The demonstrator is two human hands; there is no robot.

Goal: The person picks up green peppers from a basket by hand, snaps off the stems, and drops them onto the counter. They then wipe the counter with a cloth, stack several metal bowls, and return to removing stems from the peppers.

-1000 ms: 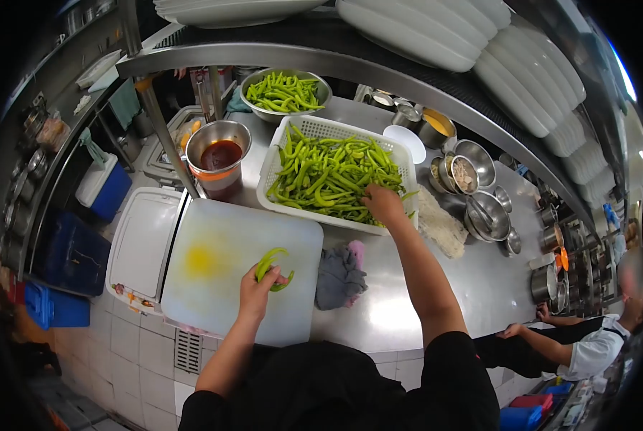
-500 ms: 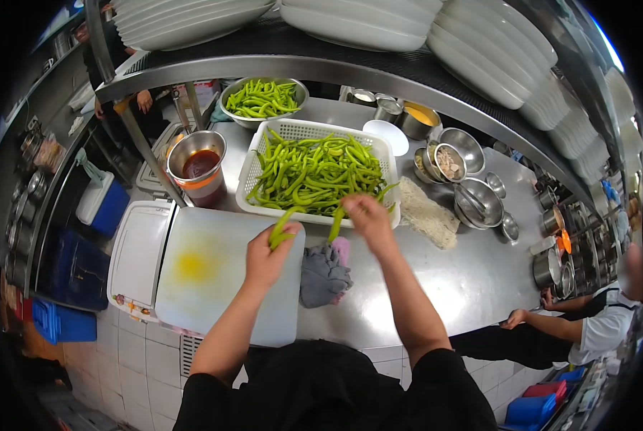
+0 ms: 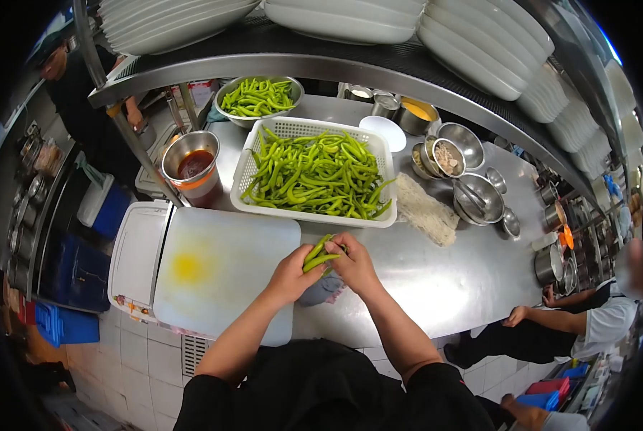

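Several green chili peppers point(image 3: 319, 254) are held between my two hands, above a grey cloth point(image 3: 320, 291) beside the white cutting board point(image 3: 228, 251). My left hand point(image 3: 293, 274) wraps round them from the left. On the other side my right hand point(image 3: 354, 263) closes on the peppers' upper ends, its fingertips meeting those of the left. Just beyond the hands stands a white perforated basket point(image 3: 314, 215) full of green peppers. A yellow stain marks the board.
Behind the basket is a metal bowl of peppers point(image 3: 257, 98). A container of red liquid point(image 3: 195, 164) stands left. Metal bowls point(image 3: 479, 199) and a pale cloth point(image 3: 426, 210) lie right. A metal shelf point(image 3: 285, 66) with plates hangs overhead. People stand at both sides.
My hands have come together nearer my body, away from the basket's front edge, with peppers between them. At the far left, a person has come further into view.
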